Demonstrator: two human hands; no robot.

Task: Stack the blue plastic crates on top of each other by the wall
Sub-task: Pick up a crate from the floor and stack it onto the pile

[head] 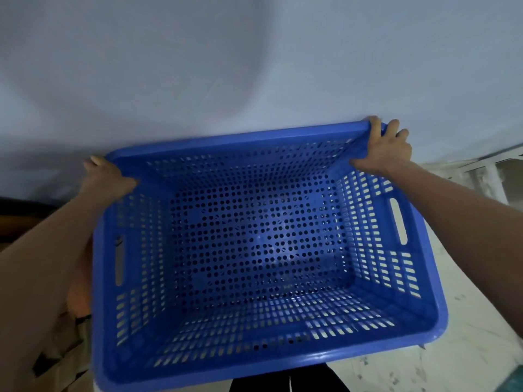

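Note:
A blue plastic crate (435, 315) with perforated walls and floor fills the middle of the head view, its open top facing me and its far rim against the pale wall. My left hand (109, 179) grips the far left corner of the rim. My right hand (387, 149) grips the far right corner, thumb inside and fingers over the edge. The crate holds nothing. Through the holes in its floor I see more blue below, but I cannot tell whether another crate lies under it.
The pale wall (254, 66) stands right behind the crate. A white speckled floor (467, 321) shows at the right, with a white frame (486, 176) by the wall. Brown cardboard (70, 349) and something dark lie at the left.

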